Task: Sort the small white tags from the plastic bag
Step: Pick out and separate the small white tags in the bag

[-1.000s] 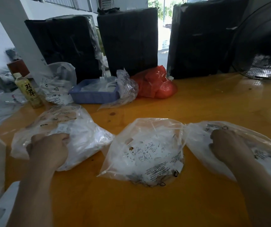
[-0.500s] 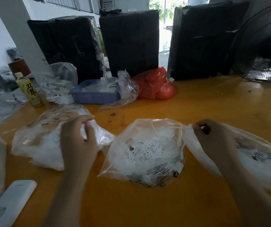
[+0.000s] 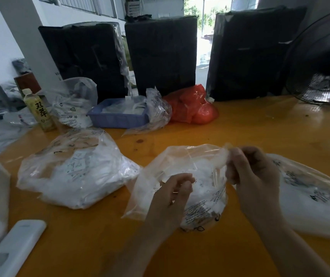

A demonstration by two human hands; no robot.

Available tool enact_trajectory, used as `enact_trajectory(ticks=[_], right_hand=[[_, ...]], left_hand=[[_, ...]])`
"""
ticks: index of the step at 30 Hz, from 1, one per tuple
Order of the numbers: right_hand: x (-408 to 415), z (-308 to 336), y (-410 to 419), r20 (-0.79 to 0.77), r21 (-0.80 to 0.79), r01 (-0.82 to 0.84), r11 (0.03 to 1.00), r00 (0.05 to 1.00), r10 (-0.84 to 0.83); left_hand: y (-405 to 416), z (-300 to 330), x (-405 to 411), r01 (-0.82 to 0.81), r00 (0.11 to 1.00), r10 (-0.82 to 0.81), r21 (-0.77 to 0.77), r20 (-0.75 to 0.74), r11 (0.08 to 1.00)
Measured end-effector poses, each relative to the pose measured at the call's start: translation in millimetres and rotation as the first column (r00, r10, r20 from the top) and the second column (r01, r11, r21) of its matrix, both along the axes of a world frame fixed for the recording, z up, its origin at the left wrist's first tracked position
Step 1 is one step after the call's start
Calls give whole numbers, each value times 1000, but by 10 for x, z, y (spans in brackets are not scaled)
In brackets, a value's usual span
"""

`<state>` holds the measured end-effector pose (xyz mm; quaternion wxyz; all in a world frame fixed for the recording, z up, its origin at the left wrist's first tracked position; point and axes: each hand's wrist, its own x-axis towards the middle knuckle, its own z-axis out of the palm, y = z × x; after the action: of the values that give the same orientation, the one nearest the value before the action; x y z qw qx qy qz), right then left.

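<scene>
Three clear plastic bags of small white tags lie on the orange table. The middle bag (image 3: 206,198) sits between my hands. My left hand (image 3: 172,194) pinches its near rim with curled fingers. My right hand (image 3: 254,176) grips the bag's upper right rim and lifts it, so the mouth gapes. Printed white tags (image 3: 206,184) show inside. The left bag (image 3: 76,170) and the right bag (image 3: 311,198) lie untouched on either side.
A blue tray (image 3: 118,118) of white pieces, a red bag (image 3: 194,108), a tea bottle (image 3: 40,110) and another clear bag (image 3: 76,102) stand behind. Black wrapped bundles (image 3: 160,54) line the back; a fan (image 3: 323,62) at right. A white remote (image 3: 10,250) lies front left.
Both hands left the outer bags and came to the middle one. My left hand moved right to its near rim; my right hand took its upper rim and raised it.
</scene>
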<state>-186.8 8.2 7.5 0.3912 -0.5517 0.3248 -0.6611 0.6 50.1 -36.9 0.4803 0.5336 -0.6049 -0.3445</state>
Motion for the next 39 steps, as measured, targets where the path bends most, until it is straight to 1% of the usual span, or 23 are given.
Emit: enact_trajectory(ticks=[2, 3, 4, 6, 10, 11, 13, 15, 18, 19, 21, 23, 25, 28, 30, 33, 35, 39], right_hand=[[66, -31, 28, -49, 112, -163, 980, 984, 169], [104, -65, 43, -98, 152, -197, 969, 972, 213], [145, -101, 59, -150, 178, -206, 962, 961, 233], [217, -153, 95, -225, 203, -199, 959, 944, 243], [274, -228, 93, -321, 214, -136, 967, 925, 201], [282, -239, 89, -332, 218, -138, 966, 920, 206], [292, -250, 71, -299, 249, -193, 949, 917, 264], [283, -246, 47, -285, 313, -264, 912, 890, 355], [251, -252, 42, -403, 375, -275, 885, 812, 423], [245, -254, 42, -417, 384, -276, 881, 800, 432], [239, -245, 44, -347, 400, -300, 866, 825, 446], [229, -231, 37, -266, 405, -310, 860, 860, 435], [219, -209, 40, -241, 383, -311, 870, 876, 419], [213, -216, 36, -321, 339, -217, 915, 888, 330], [225, -231, 34, -402, 321, -137, 937, 876, 266], [265, -234, 61, -569, 263, -39, 964, 801, 187], [285, -226, 80, -665, 171, -1, 985, 738, 116], [312, -221, 80, -760, -36, -18, 999, 650, -16]], left_hand=[[5, -1, 13, 52, 994, -49, 26, -101, 998], [3, -2, 26, 82, 985, -75, 37, -156, 996], [1, -3, 43, 98, 976, -88, 42, -197, 994], [0, -5, 76, 75, 967, -64, 39, -245, 996], [-4, -4, 99, -93, 973, 93, 6, -212, 996], [-9, -16, 101, -118, 969, 118, 14, -219, 993], [-20, -37, 108, -124, 954, 130, 39, -270, 992], [-29, -37, 104, -96, 921, 116, 72, -372, 993], [-52, -42, 110, -73, 841, 123, 115, -526, 991], [-55, -36, 115, -52, 809, 116, 126, -577, 991], [-56, -34, 124, -11, 761, 95, 134, -642, 991], [-46, -21, 124, -3, 745, 97, 142, -660, 990], [-33, -9, 120, -5, 733, 108, 153, -671, 988], [-35, -1, 118, -14, 724, 143, 192, -675, 981], [-40, 19, 111, -3, 739, 152, 223, -656, 975], [-31, 32, 101, 7, 785, 142, 239, -603, 971], [-21, 28, 106, -2, 803, 140, 232, -579, 973], [-20, 19, 152, 22, 777, 128, 231, -616, 973]])
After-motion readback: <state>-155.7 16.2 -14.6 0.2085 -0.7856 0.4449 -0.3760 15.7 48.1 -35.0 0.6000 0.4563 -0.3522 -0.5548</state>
